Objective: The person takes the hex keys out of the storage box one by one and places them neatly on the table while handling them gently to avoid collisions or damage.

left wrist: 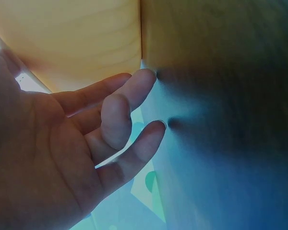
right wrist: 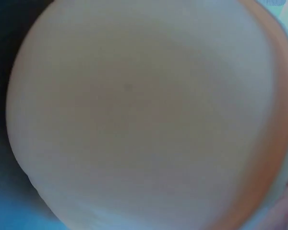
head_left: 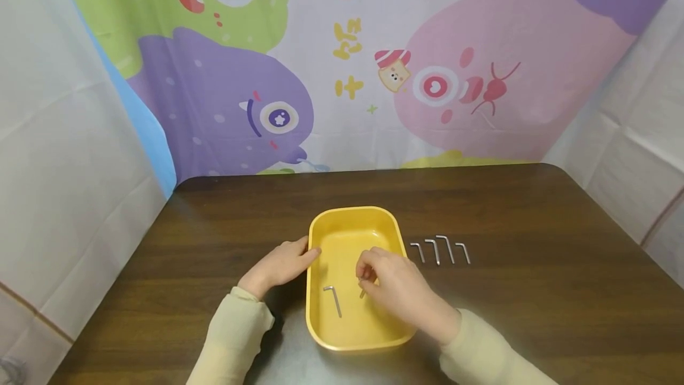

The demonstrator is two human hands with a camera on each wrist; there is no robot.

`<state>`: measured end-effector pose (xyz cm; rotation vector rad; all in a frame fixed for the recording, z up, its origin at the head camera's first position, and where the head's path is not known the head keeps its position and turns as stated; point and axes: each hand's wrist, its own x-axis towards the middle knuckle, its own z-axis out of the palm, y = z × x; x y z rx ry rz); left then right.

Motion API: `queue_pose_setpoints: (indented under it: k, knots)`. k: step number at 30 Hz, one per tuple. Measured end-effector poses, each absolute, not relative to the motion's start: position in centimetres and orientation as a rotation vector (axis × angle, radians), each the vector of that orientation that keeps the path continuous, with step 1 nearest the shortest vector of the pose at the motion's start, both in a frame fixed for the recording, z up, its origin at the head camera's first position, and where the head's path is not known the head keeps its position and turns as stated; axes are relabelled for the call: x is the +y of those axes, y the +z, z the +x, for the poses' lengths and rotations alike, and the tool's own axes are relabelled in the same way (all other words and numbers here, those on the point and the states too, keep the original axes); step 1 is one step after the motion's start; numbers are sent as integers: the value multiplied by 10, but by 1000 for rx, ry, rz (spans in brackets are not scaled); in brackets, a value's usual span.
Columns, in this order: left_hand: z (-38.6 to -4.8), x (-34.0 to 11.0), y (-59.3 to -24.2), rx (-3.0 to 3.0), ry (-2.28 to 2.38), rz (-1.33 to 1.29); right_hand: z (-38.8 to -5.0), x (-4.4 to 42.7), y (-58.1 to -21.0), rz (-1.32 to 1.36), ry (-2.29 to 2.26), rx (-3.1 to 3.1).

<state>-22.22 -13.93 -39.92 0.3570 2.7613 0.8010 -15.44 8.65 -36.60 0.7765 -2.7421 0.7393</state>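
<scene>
A yellow tray [head_left: 357, 346] stands on the dark wooden table. My left hand [head_left: 280, 263] holds its left wall, the thumb over the rim and the fingers outside; in the left wrist view, fingertips of this left hand [left wrist: 81, 139] touch the tabletop. Inside the tray, my right hand [head_left: 398, 284] pinches a hex key [head_left: 363, 293], mostly hidden by the fingers. Left of it, another hex key [head_left: 335, 302] lies on the tray floor. The right wrist view is filled by a blurred pale surface that hides the right hand's work.
Several L-shaped hex keys [head_left: 447, 249] lie in a row on the table [head_left: 513, 302], to the right of the tray. A cartoon-printed cloth [head_left: 342, 135] hangs behind the far edge, and pale cloths [head_left: 69, 106] hang at both sides.
</scene>
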Motion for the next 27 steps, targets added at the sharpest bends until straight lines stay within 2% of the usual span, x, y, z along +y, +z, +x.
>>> queue_pose_setpoints:
  k: [18,27]
  knots:
    - [-220,-138,-397,2744,798,343,-166,114,-352,769,848,-2547]
    - [-221,-139,-397,2739,809,348,-173,133,-341,596,904,-2518]
